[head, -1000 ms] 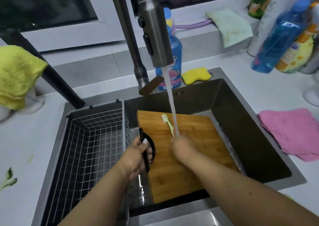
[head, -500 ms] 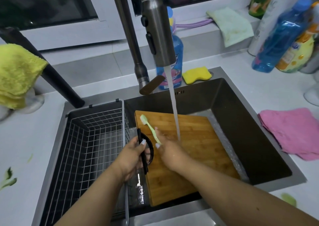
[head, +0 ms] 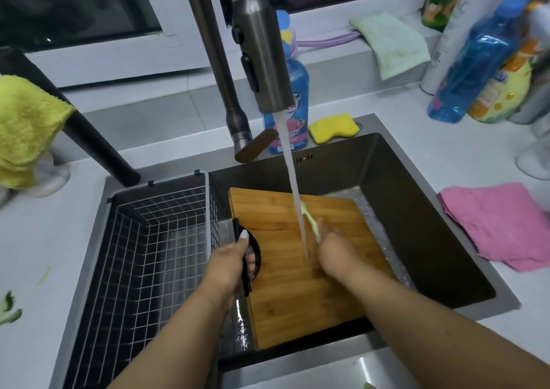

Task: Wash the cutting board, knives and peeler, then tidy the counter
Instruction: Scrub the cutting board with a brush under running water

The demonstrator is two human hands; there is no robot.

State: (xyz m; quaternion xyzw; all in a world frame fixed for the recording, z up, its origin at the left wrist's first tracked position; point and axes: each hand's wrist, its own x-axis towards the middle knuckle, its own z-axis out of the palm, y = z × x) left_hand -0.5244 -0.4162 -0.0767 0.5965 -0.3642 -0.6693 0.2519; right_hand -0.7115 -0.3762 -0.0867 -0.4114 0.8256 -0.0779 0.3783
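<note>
We see left hand (head: 230, 265) gripping rectangular bamboo cutting board's (head: 282, 287) black handle; right hand (head: 334, 253) pinching pale-green peeler (head: 309, 219) on board, under tap stream (head: 293, 180).

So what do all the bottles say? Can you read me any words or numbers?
No words can be read for sure.
Blue dish-soap bottle with pink label behind the tap: print too blurred.
Tall clear blue bottle: label blurred.
Yellow-orange bottle: only a blurred blue logo.
White bottle: faint grey letters, unreadable.

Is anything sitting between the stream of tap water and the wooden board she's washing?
Yes. The right hand holds a pale green brush in the water stream, above the bamboo cutting board.
</note>
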